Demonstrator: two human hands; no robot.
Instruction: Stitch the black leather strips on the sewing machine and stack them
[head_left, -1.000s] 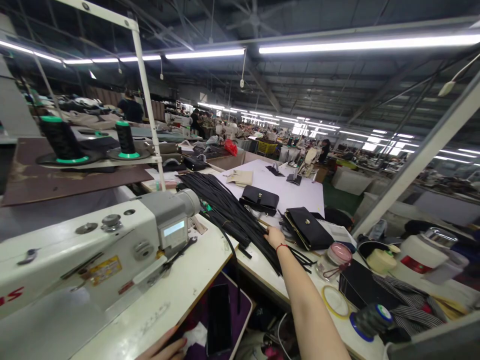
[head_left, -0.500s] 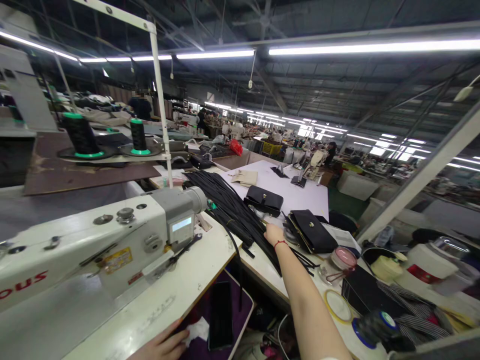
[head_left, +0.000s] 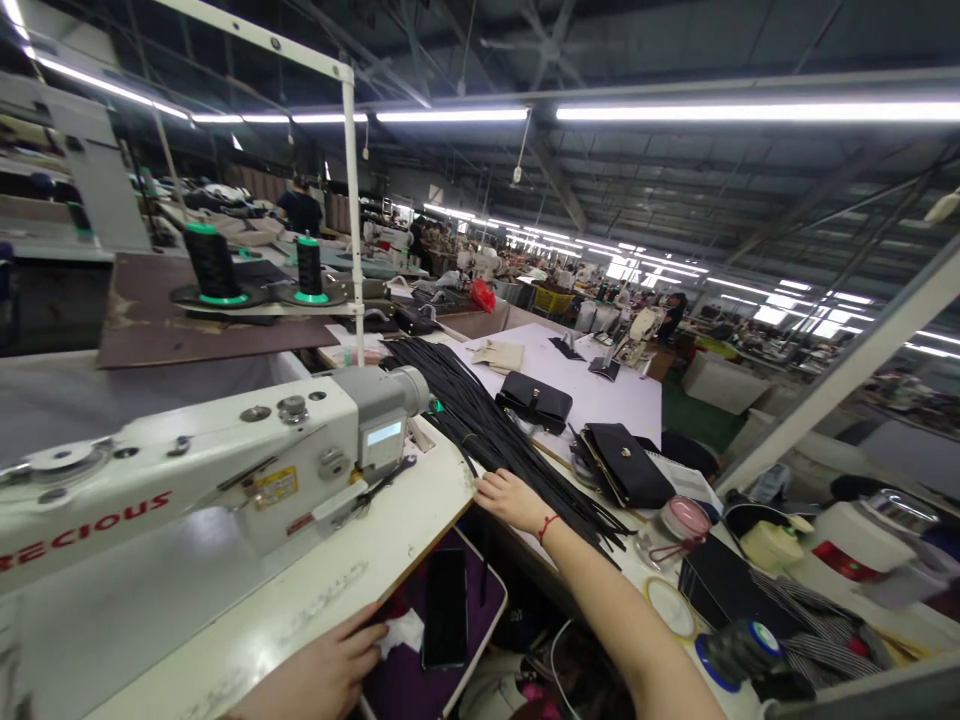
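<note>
My left hand (head_left: 322, 668) rests at the front edge of the white sewing table (head_left: 300, 620), its fingers slightly apart and bent over the edge; it holds nothing I can see. White tissue (head_left: 403, 632) and a black phone (head_left: 445, 610) lie just beside it, on a purple surface below. My right hand (head_left: 510, 500) is at the table's right corner, fingertips closed on a narrow black strip (head_left: 484, 560) that hangs down over the edge. A long bundle of black strips (head_left: 517, 452) runs behind this hand, partly covered by it.
A sewing machine (head_left: 247, 500) stands at left, with black thread cones (head_left: 216, 265) behind. Beyond the strips are black bags (head_left: 622, 462) on a pale table (head_left: 600, 400). At right are a pink-lidded jar (head_left: 671, 530), a tape roll (head_left: 670, 607) and a dark thread cone (head_left: 739, 652).
My right hand has drawn back and left, from the strip bundle to the sewing table's corner. My left hand has come further into view along the edge. The camera has turned slightly left.
</note>
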